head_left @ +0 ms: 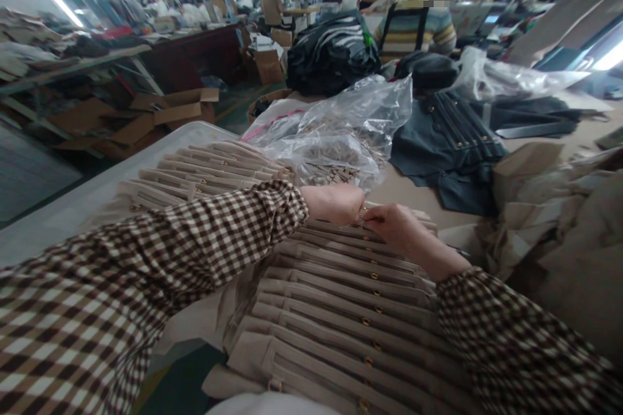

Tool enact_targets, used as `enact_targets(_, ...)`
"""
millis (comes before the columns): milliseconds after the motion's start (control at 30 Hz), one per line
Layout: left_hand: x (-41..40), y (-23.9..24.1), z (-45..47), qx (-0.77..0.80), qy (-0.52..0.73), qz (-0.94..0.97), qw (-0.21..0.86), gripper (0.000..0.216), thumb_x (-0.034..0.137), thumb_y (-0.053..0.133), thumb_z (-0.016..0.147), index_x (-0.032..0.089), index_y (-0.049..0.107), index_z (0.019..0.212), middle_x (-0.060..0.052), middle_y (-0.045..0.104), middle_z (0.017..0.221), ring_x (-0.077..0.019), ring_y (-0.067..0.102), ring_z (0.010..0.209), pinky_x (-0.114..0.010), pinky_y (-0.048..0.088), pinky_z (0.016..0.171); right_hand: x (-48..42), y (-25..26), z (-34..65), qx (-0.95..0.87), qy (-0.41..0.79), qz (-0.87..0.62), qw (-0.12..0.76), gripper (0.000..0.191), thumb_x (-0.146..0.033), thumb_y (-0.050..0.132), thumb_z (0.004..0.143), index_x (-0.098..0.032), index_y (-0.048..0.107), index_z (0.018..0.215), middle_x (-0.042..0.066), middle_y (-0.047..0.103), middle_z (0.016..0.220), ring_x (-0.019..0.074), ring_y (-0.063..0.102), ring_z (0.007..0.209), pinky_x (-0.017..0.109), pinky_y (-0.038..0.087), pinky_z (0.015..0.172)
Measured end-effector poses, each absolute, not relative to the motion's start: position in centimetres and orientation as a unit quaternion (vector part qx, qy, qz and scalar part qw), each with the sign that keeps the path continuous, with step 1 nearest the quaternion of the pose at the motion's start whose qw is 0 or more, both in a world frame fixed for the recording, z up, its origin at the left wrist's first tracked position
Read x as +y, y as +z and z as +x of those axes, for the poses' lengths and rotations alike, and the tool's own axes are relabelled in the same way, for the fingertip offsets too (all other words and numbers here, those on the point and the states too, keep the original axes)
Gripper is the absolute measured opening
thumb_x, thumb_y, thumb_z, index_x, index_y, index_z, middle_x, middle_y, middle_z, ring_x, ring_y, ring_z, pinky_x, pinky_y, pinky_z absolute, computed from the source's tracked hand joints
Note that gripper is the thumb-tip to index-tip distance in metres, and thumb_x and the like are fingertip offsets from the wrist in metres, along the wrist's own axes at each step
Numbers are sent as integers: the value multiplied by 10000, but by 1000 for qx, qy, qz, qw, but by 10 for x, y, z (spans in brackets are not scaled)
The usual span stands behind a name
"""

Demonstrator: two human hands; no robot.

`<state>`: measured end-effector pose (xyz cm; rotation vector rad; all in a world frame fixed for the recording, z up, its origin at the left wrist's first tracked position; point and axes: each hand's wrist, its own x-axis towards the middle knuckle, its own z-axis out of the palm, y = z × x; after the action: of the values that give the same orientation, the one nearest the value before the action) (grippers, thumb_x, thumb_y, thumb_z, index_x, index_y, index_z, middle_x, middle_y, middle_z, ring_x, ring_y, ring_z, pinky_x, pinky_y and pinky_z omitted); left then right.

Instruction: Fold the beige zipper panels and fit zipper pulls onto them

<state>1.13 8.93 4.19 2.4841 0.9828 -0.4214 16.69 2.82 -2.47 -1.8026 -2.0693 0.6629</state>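
Head view: my left hand and right hand meet at the far end of the stack of beige straps on the table, both pinching narrowly on the top strap. They look soft, light and limp; best held near the snaps. A clear bag lies just beyond.

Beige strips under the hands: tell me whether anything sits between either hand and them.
Nothing visible does. The left hand and right hand both rest directly on the top of the beige strips, meeting at one strip; the clear plastic bag lies behind them.
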Motion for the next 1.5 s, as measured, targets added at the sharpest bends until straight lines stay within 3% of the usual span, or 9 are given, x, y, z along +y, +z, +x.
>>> enact_targets(267, 88, 44, 18, 354, -185, 892, 211, 131, 202, 627, 735, 113, 723, 726, -74, 655, 662, -188, 550, 619, -290, 369, 591, 27, -12, 166, -729, 222, -641, 86, 201, -156, 555, 744, -217, 742, 708, -16, 605, 573, 111, 490, 549, 222, 306, 540)
enact_targets(667, 82, 51, 15, 371, -177, 885, 218, 107, 179, 636, 733, 129, 693, 658, -61, 629, 618, -184, 568, 637, -274, 386, 620, 31, -6, 164, -748, 224, -624, 40, 226, -154, 545, 740, -227, 758, 755, -4, 677, 653, 116, 547, 573, 216, 343, 538)
enact_targets(933, 80, 49, 16, 375, -179, 886, 204, 98, 101, 616, 697, 130, 710, 700, -69, 656, 670, -191, 582, 677, -275, 382, 627, 29, -9, 152, -769, 172, -616, -10, 250, -152, 490, 837, -184, 735, 800, 117, 711, 771, 185, 608, 651, 291, 290, 561)
enact_targets(1200, 86, 48, -4, 390, -172, 883, 198, 106, 123, 602, 692, 138, 670, 612, -38, 566, 553, -149, 477, 572, -271, 321, 567, 33, -2, 153, -764, 165, -623, -22, 210, -167, 507, 791, -198, 711, 749, 79, 692, 735, 168, 565, 617, 278, 279, 540)
enact_targets(1400, 104, 61, -19, 414, -140, 877, 200, 105, 140, 598, 704, 141, 671, 630, 12, 528, 523, -114, 436, 549, -251, 286, 545, 51, -3, 145, -799, 149, -581, 47, 227, -218, 495, 845, -220, 722, 838, 45, 697, 793, 150, 563, 699, 260, 309, 597)
enact_targets(1500, 106, 64, -22, 421, -132, 875, 201, 109, 143, 594, 714, 137, 670, 636, 17, 529, 526, -110, 425, 544, -251, 278, 536, 56, -9, 138, -810, 158, -564, 42, 197, -217, 520, 835, -214, 716, 854, 40, 699, 798, 144, 568, 695, 251, 314, 596)
